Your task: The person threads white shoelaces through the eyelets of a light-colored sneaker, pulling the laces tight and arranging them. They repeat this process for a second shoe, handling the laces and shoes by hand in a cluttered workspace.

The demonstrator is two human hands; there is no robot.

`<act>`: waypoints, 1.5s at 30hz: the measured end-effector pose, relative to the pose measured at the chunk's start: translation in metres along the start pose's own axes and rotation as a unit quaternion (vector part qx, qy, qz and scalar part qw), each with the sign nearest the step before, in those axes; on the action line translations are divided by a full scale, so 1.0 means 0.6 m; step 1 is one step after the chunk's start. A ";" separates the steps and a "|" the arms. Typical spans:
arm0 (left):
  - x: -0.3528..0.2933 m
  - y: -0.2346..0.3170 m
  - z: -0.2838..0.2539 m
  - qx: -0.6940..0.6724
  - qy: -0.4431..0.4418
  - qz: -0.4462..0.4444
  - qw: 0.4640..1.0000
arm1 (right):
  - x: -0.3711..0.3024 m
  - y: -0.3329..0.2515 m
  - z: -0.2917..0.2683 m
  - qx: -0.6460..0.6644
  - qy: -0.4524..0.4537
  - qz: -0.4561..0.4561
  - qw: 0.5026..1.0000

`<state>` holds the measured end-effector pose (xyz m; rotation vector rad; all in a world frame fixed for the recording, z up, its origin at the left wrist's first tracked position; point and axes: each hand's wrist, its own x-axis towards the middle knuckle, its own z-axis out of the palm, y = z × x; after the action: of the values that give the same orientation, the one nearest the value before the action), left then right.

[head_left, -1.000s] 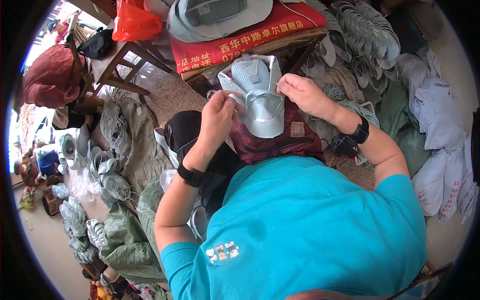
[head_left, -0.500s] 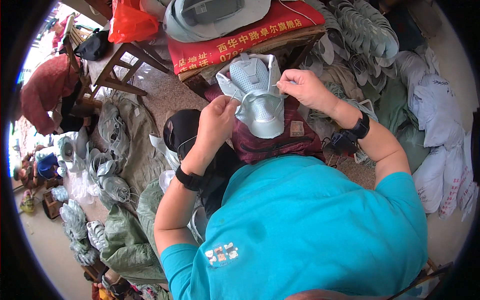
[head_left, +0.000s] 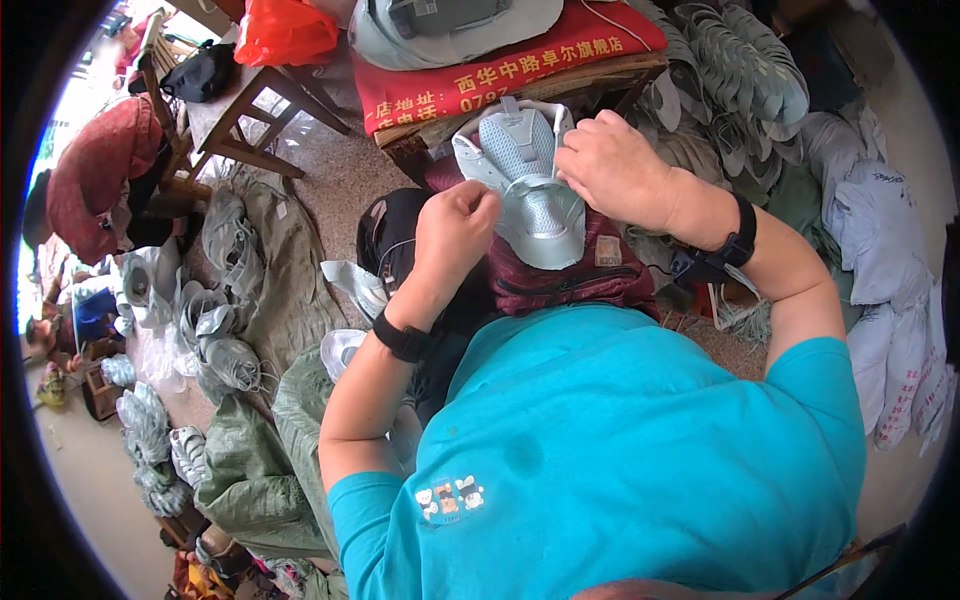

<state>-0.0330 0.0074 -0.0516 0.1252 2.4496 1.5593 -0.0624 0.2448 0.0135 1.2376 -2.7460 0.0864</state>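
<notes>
A pale grey-green shoe upper (head_left: 540,212) with a mesh tongue rests toe towards me on a maroon cloth (head_left: 560,285) over my lap. My left hand (head_left: 455,232), fingers pinched together, is at the upper's left edge. At its right edge is my right hand (head_left: 615,172), closed with the fingers curled and the back of the hand facing up. Each hand grips a thin pale shoelace, seen best in the earlier view and mostly hidden by the fingers now.
Ahead stands a wooden table (head_left: 520,95) under a red printed cloth, with a pile of pale shoe pieces (head_left: 450,30) on it. Bundled uppers (head_left: 740,70) and white sacks (head_left: 870,230) crowd the right. Green sacks (head_left: 255,475) lie left; another person (head_left: 105,180) bends at far left.
My right hand has turned over, its back now facing up beside the upper. My left hand stays pinched near the left edge. The whole view has shifted slightly.
</notes>
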 end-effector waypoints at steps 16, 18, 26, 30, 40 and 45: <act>0.058 0.073 -0.070 0.375 -0.051 0.317 0.870 | 0.051 0.058 -0.033 0.118 -0.165 -0.037 0.978; 0.066 0.054 -0.068 0.326 -0.065 0.270 0.904 | 0.041 0.063 -0.018 0.176 -0.148 0.005 0.973; 0.048 0.012 0.015 -0.032 0.141 0.160 0.976 | 0.028 0.026 0.052 0.464 0.010 0.285 0.839; 0.036 0.029 0.023 -0.063 0.164 0.160 0.971 | 0.042 0.012 0.023 0.617 -0.015 0.390 0.683; 0.020 0.026 -0.010 -0.104 0.141 0.191 0.966 | 0.029 -0.035 -0.056 0.429 -0.061 -0.010 0.901; 0.010 0.098 -0.045 -0.394 0.060 0.046 0.916 | 0.056 -0.025 -0.114 0.543 -0.087 -0.036 0.834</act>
<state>-0.0488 0.0100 0.0117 -0.0010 1.7128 2.5157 -0.0667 0.2170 0.0859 1.5463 -2.7584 1.8035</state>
